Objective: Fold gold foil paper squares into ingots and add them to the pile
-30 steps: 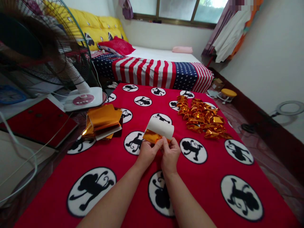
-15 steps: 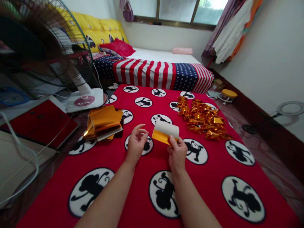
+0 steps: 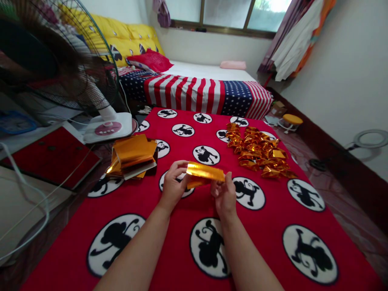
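Observation:
A sheet of gold foil paper [image 3: 206, 171], bent over on itself with its shiny side outward, is held between both hands above the red cloth. My left hand [image 3: 175, 184] pinches its left end, the thumb partly hidden by the paper. At the right end, my right hand [image 3: 224, 195] grips it with fingers curled underneath. To the left lies a stack of gold paper sheets [image 3: 135, 152], some with pale undersides showing. Several folded gold foil pieces [image 3: 254, 152] are set out in rows at the far right of the cloth.
The red cloth [image 3: 169, 250] carries round white patches with black monkey figures. An electric fan [image 3: 109, 123] stands at the left beside a dark red board [image 3: 54, 155]. Beyond the cloth is a bed with a striped, starred cover [image 3: 188, 91]. A yellow-topped stool [image 3: 292, 119] is at the right.
My left hand has taken hold of the paper's left end. The paper has turned, so its gold side shows where the white side faced me before.

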Available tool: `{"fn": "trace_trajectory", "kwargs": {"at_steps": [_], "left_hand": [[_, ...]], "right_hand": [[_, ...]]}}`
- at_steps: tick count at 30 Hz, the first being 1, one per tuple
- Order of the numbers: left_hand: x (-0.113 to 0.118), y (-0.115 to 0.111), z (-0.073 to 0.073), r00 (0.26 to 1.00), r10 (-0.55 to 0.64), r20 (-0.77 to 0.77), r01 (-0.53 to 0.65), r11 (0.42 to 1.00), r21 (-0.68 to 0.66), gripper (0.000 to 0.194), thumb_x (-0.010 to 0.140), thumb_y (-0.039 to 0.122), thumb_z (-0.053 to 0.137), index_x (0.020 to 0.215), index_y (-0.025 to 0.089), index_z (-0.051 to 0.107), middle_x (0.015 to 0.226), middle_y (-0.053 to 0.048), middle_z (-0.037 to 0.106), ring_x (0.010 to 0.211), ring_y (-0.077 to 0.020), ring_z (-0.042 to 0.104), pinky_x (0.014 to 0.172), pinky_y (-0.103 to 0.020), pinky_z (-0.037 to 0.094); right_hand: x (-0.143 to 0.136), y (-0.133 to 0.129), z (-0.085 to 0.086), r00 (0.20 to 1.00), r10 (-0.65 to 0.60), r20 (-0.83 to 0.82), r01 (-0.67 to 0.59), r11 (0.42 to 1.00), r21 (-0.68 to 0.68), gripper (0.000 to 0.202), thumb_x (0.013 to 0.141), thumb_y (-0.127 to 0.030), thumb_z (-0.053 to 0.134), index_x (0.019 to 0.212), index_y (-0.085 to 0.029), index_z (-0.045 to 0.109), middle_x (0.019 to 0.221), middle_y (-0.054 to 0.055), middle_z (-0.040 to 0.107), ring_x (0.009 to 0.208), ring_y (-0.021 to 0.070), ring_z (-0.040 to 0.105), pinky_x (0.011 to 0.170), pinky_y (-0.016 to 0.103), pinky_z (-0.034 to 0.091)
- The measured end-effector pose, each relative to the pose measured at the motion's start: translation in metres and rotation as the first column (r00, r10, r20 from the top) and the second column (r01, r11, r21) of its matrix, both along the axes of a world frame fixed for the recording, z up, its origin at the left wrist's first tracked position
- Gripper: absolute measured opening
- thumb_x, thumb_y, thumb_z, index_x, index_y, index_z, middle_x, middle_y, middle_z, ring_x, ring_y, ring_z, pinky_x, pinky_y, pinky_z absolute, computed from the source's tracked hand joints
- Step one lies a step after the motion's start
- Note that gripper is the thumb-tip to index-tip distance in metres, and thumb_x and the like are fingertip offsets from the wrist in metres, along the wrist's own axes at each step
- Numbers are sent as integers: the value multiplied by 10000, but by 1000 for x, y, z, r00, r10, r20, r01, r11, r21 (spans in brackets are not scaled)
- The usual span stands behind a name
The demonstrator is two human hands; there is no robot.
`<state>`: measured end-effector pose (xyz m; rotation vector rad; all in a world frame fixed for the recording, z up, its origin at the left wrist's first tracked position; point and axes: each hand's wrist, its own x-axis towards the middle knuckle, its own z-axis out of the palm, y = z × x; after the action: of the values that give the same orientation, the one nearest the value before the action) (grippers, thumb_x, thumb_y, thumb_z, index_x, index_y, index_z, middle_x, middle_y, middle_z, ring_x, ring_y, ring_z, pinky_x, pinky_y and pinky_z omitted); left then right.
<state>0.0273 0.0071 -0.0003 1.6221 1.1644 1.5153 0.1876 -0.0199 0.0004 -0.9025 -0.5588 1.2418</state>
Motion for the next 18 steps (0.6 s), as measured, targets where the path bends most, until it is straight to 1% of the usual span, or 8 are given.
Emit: {"fn": "trace_trajectory", "kwargs": {"at_steps": [2, 4, 7, 9, 12, 14, 16, 18], "left_hand": [[0, -2, -1, 986, -51, 160, 76, 985, -153, 173, 820, 319, 654, 801, 154, 704, 861, -44, 677, 811, -168, 616, 756, -271, 491], [0, -5, -2, 947, -46, 318, 138, 952, -274, 222, 800, 363, 666, 759, 145, 679, 705, -4, 641, 651, -128, 574, 619, -225, 464], [0, -6, -3, 898, -61, 435, 221, 919, -327, 230, 761, 366, 690, 760, 137, 676, 672, 11, 624, 608, -113, 557, 585, -210, 454], [-1, -7, -3, 896, -94, 434, 256, 907, -333, 226, 748, 352, 693, 815, 136, 694, 711, 0, 647, 648, -128, 583, 626, -223, 473], [-2, -7, -1, 921, -173, 350, 301, 885, -354, 228, 727, 344, 696, 813, 133, 704, 727, -13, 663, 681, -146, 601, 639, -227, 470], [-2, -7, 3, 918, -270, 292, 370, 848, -379, 241, 717, 359, 697, 773, 125, 700, 683, -14, 651, 649, -149, 592, 597, -221, 451], [-1, -8, 6, 897, -356, 261, 436, 810, -392, 267, 739, 382, 685, 799, 123, 702, 695, -20, 661, 658, -159, 598, 591, -224, 449], [1, -8, 9, 892, -373, 256, 447, 813, -373, 288, 782, 395, 662, 881, 128, 705, 791, -34, 693, 746, -179, 623, 650, -234, 471]], "right_hand": [[1, 1, -2, 998, -65, 13, 64, 998, 5, 533, 788, -703, 559, 720, -176, 601, 574, -41, 493, 402, 49, 360, 357, 185, 226], [2, 2, -4, 990, -128, 60, 129, 992, -6, 484, 789, -667, 590, 796, -185, 637, 688, -11, 591, 493, 77, 494, 388, 189, 301], [2, 2, -6, 984, -130, 123, 133, 991, -16, 411, 805, -599, 627, 836, -191, 660, 788, 13, 666, 655, 127, 615, 502, 212, 424], [1, 1, -5, 992, -73, 103, 73, 997, -3, 439, 817, -613, 606, 799, -179, 665, 756, 24, 679, 662, 149, 632, 573, 247, 470], [2, -1, -2, 999, 21, 38, -22, 1000, 14, 425, 819, -607, 611, 797, -187, 663, 718, 19, 679, 633, 167, 631, 602, 281, 492], [3, -1, -1, 999, 33, 37, -33, 999, 9, 316, 793, -518, 690, 800, -204, 654, 721, -5, 675, 623, 161, 624, 598, 275, 493], [5, -1, -1, 997, 37, 64, -37, 999, -1, 230, 751, -409, 758, 789, -213, 644, 731, -21, 673, 620, 154, 615, 598, 268, 492], [7, -2, -2, 993, 59, 103, -59, 998, 2, 192, 736, -342, 776, 781, -211, 643, 739, -25, 672, 627, 149, 610, 606, 262, 490]]}}
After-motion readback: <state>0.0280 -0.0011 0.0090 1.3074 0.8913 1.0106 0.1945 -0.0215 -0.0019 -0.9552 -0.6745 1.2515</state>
